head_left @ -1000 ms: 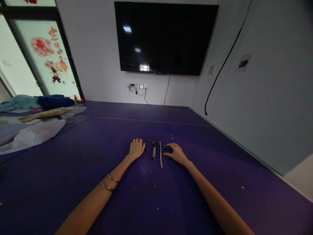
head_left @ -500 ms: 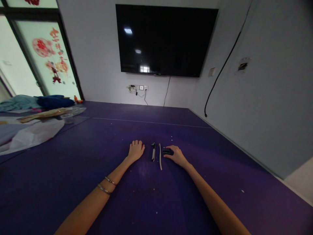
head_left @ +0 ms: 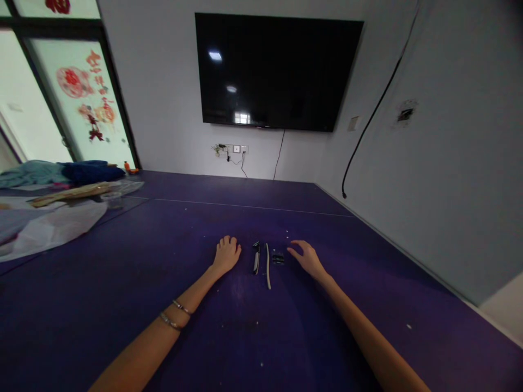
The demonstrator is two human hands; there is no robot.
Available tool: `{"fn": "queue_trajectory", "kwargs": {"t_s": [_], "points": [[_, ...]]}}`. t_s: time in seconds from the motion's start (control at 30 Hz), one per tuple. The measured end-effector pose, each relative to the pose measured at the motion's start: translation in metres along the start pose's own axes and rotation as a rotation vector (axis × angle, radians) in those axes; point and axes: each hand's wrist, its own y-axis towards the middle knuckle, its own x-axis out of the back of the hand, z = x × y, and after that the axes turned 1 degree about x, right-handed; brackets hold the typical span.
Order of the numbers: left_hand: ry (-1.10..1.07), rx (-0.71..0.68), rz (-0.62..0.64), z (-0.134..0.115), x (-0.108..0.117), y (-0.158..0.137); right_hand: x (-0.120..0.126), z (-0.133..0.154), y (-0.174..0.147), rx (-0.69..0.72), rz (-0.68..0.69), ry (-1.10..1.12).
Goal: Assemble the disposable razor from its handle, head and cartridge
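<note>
On the purple surface [head_left: 237, 348] my left hand [head_left: 227, 254] rests palm down with its fingers spread, holding nothing. Just to its right lies a razor [head_left: 256, 258] with a dark head and a black-and-silver handle. Beside the razor is a thin, slightly curved whitish strip [head_left: 268, 267]. A small flat dark piece [head_left: 278, 257], perhaps in clear wrapping, lies right of the strip; its kind is too small to make out. My right hand [head_left: 308, 258] hovers or rests just right of that dark piece, thumb and fingers apart, with nothing between them.
At the left lie a white plastic sheet [head_left: 61, 226], a long tan piece [head_left: 73, 194] and folded blue cloth [head_left: 93, 171]. A small orange object [head_left: 128, 166] stands near the glass door. Ahead a television [head_left: 278, 71] hangs on the wall, and a black cable [head_left: 370, 117] dangles at the right.
My right hand has let go of the small dark piece and drawn away to the right, fingers opening. The dark piece now lies by the strip. My left hand stays put.
</note>
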Motion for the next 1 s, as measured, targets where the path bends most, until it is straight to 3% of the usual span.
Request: {"fn": "queue_trajectory", "kwargs": {"t_s": [0.13, 0.33, 0.53, 1.0], "points": [[-0.083, 0.01, 0.019, 0.008, -0.004, 0.01, 0.026, -0.028, -0.005, -0.009, 0.019, -0.117], [-0.065, 0.042, 0.065, 0.042, -0.004, 0.031, 0.053, -0.056, -0.026, -0.069, 0.128, -0.379], [0.029, 0.054, 0.116, 0.054, -0.008, 0.035, 0.056, -0.06, -0.038, -0.208, 0.147, -0.51], [0.085, 0.029, 0.15, 0.053, -0.005, 0.032, 0.055, -0.057, -0.039, -0.233, 0.179, -0.554]]}}
